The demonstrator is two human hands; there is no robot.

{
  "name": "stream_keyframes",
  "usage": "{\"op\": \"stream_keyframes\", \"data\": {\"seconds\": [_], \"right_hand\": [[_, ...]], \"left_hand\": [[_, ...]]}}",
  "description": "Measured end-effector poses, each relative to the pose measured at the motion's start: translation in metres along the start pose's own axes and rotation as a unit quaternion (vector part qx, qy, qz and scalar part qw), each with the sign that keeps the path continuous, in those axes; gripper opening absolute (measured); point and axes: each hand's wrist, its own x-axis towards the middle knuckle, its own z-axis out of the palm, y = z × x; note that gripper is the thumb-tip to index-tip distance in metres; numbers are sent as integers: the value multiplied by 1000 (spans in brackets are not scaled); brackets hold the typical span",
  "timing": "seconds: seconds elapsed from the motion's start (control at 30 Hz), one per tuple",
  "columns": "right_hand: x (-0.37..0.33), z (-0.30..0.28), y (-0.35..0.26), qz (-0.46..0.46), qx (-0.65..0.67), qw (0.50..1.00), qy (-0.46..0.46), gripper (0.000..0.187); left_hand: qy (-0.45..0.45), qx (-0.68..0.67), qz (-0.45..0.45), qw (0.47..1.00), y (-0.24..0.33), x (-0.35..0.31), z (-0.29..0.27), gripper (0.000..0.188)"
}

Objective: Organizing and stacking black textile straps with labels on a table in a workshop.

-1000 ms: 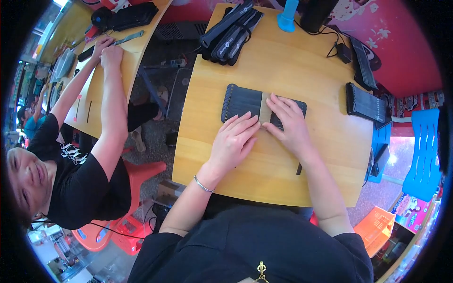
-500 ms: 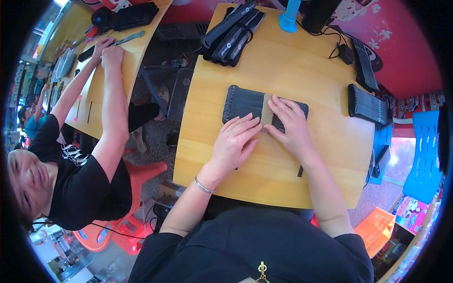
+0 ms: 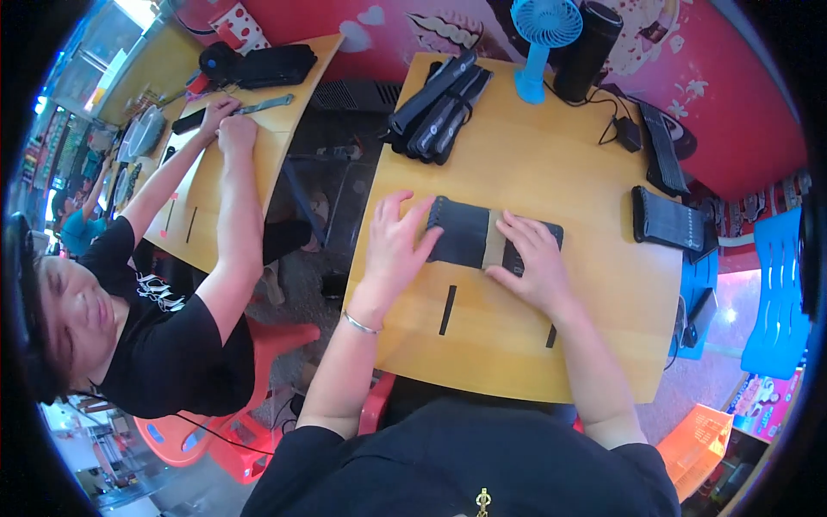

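Observation:
A flat stack of dark straps lies in the middle of the wooden table, wrapped across by a tan band. At its left end is my left hand, fingers spread and raised, the thumb by the stack's near left corner. I cannot tell whether that thumb touches it. My right hand rests over the right part of the stack beside the band, its fingers stretched out and lying on it. Part of the stack's right side is hidden under this hand.
A pile of dark straps sits at the far left of the table. A blue fan and a black cylinder stand at the back. Another strap bundle lies right. A co-worker sits at a table on the left.
My left hand has come off the stack's middle and moved to its left end, fingers spreading. The right hand stays on the stack. The whole view has shifted, showing more of the back wall.

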Motion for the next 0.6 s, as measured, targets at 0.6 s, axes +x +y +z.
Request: {"op": "stream_keyframes", "data": {"seconds": [0.6], "right_hand": [[7,-125,-27,111,244,890,369,27]], "left_hand": [[-81,65,35,994,45,-48,37,53]]}}
